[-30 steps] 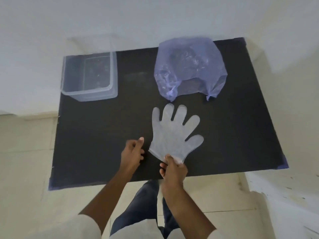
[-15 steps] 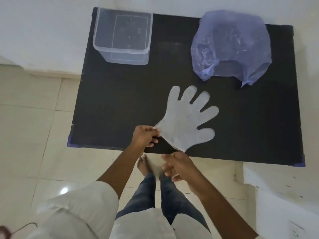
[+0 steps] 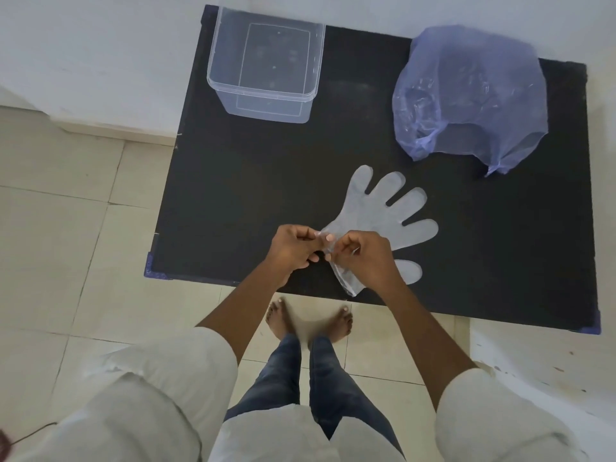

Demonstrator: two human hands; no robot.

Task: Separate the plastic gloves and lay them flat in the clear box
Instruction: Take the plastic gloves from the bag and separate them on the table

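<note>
Just short of the clear box [image 3: 266, 61], at the near edge of the black counter [image 3: 233, 181]: pinching the cuff of the plastic gloves [image 3: 376, 215] with both hands, left hand [image 3: 293, 250] and right hand [image 3: 361, 258] almost touching, each grip clamped on the thin film. Working, by the look of it, at peeling one layer from another, the separating step. Lying flat otherwise, glove fingers fanning away from the cuff toward the blue plastic bag [image 3: 470, 91], well to the right of the box. Calling next, probably, for a gentle pull apart at the cuff without tearing, then a carry up and left into the box, apparently holding no gloves yet. Standing barefoot on pale floor tiles [image 3: 66, 245] nearer than the box; backing onto a white wall [image 3: 100, 45] behind the box.
</note>
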